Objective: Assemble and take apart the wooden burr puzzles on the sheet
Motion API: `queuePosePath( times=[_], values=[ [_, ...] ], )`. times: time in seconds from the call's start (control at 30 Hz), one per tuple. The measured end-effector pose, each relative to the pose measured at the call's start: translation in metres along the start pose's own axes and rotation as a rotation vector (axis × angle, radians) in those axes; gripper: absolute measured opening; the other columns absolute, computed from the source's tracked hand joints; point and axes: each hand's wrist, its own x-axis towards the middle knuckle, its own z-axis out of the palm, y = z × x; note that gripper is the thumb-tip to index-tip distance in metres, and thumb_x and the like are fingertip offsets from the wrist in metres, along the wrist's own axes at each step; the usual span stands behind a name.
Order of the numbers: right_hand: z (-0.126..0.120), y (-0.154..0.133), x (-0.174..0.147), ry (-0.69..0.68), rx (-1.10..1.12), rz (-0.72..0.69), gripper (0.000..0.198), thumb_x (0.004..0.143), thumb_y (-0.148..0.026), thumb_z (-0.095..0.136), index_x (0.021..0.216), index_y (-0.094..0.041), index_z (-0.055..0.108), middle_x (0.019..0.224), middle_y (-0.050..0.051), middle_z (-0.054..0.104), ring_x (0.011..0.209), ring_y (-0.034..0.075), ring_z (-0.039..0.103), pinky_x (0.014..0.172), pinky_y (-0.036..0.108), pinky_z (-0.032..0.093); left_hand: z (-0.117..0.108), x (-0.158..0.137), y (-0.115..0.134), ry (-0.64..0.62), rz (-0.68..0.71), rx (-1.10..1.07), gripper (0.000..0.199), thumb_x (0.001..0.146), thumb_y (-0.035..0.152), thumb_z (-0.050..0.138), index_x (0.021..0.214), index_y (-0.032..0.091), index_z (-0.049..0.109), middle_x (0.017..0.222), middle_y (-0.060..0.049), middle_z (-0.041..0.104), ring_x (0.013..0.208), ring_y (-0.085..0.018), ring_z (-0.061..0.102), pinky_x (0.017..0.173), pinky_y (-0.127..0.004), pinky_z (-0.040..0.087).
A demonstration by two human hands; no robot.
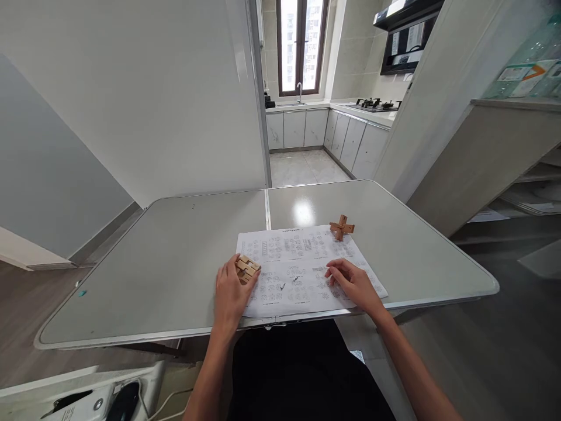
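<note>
My left hand [231, 292] is closed around a flat wooden interlocking puzzle [248, 269], with thumb and fingers at its sides, over the left edge of a printed instruction sheet [302, 275]. The sheet carries rows of small diagrams and a few dark pen marks. My right hand [353, 283] rests over the sheet's right part, its fingers loosely curled and partly apart, with nothing visible in them. Beyond it, at the sheet's far right corner, stands a brown wooden cross-shaped burr puzzle [342, 227].
The sheet lies on a pale folding table [175, 263] with a metal rim and a centre seam. A small teal piece [82, 293] lies near the left edge. Shelves [504, 152] with plastic bottles stand at the right. Behind is a kitchen with a gas stove [377, 105].
</note>
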Motion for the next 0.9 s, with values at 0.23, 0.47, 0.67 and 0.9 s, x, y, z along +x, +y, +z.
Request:
queuePosePath(
  times=[0.23, 0.47, 0.67, 0.9],
  values=[
    [0.0, 0.001, 0.001, -0.004, -0.002, -0.01, 0.041, 0.098, -0.062, 0.055, 0.103, -0.022, 0.065, 0.088, 0.005, 0.074, 0.07, 0.019, 0.067, 0.07, 0.034, 0.054, 0.013, -0.019, 0.053, -0.33, 0.287, -0.333, 0.072, 0.086, 0.038, 0.081, 0.147, 0.03, 0.043, 0.135, -0.009, 0.062, 0.123, -0.03, 0.062, 0.104, -0.048, 0.053],
    [-0.001, 0.001, 0.001, -0.01, -0.018, -0.013, 0.041, 0.098, -0.062, 0.055, 0.104, -0.022, 0.064, 0.089, 0.005, 0.075, 0.07, 0.02, 0.068, 0.072, 0.035, 0.054, 0.031, -0.024, 0.07, -0.414, 0.382, -0.347, 0.076, 0.08, 0.03, 0.086, 0.145, 0.03, 0.046, 0.128, -0.009, 0.066, 0.115, -0.032, 0.065, 0.099, -0.051, 0.056],
    [-0.002, 0.004, 0.001, -0.008, -0.031, -0.015, 0.04, 0.099, -0.06, 0.054, 0.105, -0.022, 0.065, 0.09, 0.005, 0.076, 0.07, 0.019, 0.069, 0.069, 0.033, 0.053, 0.036, -0.025, 0.069, -0.439, 0.392, -0.319, 0.077, 0.081, 0.032, 0.086, 0.146, 0.029, 0.045, 0.127, -0.009, 0.066, 0.115, -0.032, 0.066, 0.099, -0.051, 0.056],
    [-0.002, 0.006, 0.002, -0.01, -0.059, -0.034, 0.041, 0.1, -0.06, 0.053, 0.105, -0.022, 0.065, 0.089, 0.005, 0.076, 0.069, 0.019, 0.07, 0.07, 0.033, 0.055, 0.031, -0.027, 0.066, -0.427, 0.407, -0.337, 0.088, 0.077, 0.035, 0.089, 0.15, 0.031, 0.04, 0.136, -0.01, 0.062, 0.124, -0.034, 0.061, 0.104, -0.054, 0.052]
  ],
)
